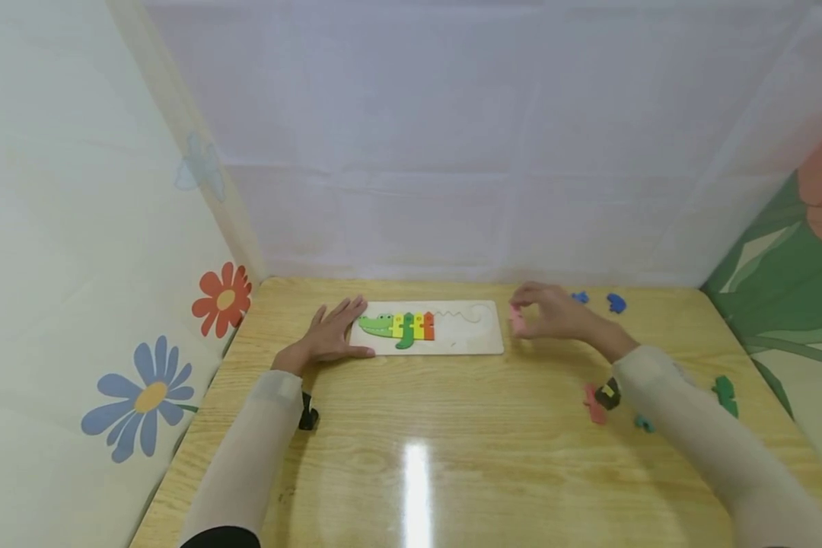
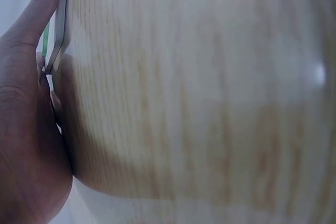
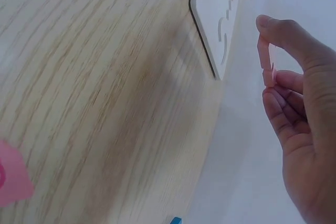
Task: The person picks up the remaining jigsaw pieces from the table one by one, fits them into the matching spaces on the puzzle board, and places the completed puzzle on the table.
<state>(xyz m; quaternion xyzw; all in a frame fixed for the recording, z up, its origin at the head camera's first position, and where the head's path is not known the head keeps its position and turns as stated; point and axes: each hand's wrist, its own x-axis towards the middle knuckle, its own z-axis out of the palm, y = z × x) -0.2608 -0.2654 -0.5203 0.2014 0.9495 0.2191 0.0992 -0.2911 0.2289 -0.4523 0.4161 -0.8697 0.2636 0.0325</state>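
A pale wooden puzzle board lies near the back of the table. On its left part sit a green crocodile head and several joined yellow, green and orange body pieces; the right part shows a bare zigzag outline. My left hand rests at the board's left end, fingers spread and thumb along its near edge. Just right of the board, my right hand pinches a pink puzzle piece between thumb and fingertips. The piece is held above the table, apart from the board.
Two blue pieces lie behind my right forearm. Nearer me on the right are a pinkish-red piece, a teal piece and a green piece. A white cloth wall stands along the table's back edge.
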